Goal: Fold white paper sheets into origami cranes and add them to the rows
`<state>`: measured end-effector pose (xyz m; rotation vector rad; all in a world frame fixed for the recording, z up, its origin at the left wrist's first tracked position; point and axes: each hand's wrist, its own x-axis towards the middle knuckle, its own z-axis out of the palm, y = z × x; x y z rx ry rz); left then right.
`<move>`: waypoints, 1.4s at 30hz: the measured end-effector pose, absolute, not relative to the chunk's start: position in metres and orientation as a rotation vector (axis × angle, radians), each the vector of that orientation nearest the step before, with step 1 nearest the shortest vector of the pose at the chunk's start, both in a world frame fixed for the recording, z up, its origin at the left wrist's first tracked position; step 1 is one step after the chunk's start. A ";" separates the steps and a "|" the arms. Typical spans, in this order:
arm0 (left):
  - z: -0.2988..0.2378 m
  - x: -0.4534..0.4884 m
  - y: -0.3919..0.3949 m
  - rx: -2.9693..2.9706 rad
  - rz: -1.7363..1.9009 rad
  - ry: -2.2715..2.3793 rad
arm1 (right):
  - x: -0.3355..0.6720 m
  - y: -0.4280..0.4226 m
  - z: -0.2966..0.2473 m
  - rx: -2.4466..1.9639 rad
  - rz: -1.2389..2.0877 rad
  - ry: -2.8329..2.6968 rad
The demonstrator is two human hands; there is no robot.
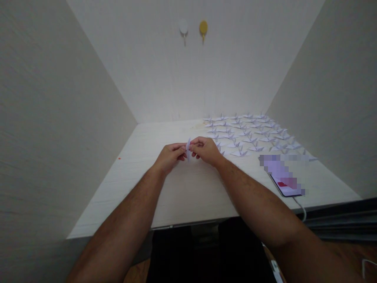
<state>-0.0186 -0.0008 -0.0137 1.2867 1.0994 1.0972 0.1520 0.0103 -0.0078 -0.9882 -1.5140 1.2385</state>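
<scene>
A small piece of folded white paper (188, 147) is held upright above the middle of the table, narrow edge toward me. My left hand (172, 156) pinches it from the left between thumb and fingers. From the right, the thumb and fingertips of my right hand (207, 150) grip the same paper. Its exact folded shape is too thin from this angle to make out. Just beyond my right hand, several white paper cranes (239, 151) stand in rows on the table.
The white table (182, 196) is enclosed by walls on the left, back and right. A phone (281, 177), its screen partly blurred, lies at the right with a white cable (301, 208) running off the front edge. A white hook (183, 28) and a yellow hook (203, 28) are on the back wall.
</scene>
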 end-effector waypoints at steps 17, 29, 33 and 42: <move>-0.014 -0.020 -0.004 1.317 1.051 0.962 | 0.152 0.009 -0.004 -0.993 1.237 -1.512; -0.006 -0.016 -0.007 1.253 1.078 1.001 | 0.153 0.011 -0.006 -0.989 1.241 -1.516; -0.004 -0.015 -0.008 1.275 1.070 1.016 | 0.153 0.009 -0.004 -1.006 1.252 -1.505; -0.013 -0.016 -0.005 2.000 1.172 1.365 | 0.155 0.013 -0.008 -1.156 1.034 -1.544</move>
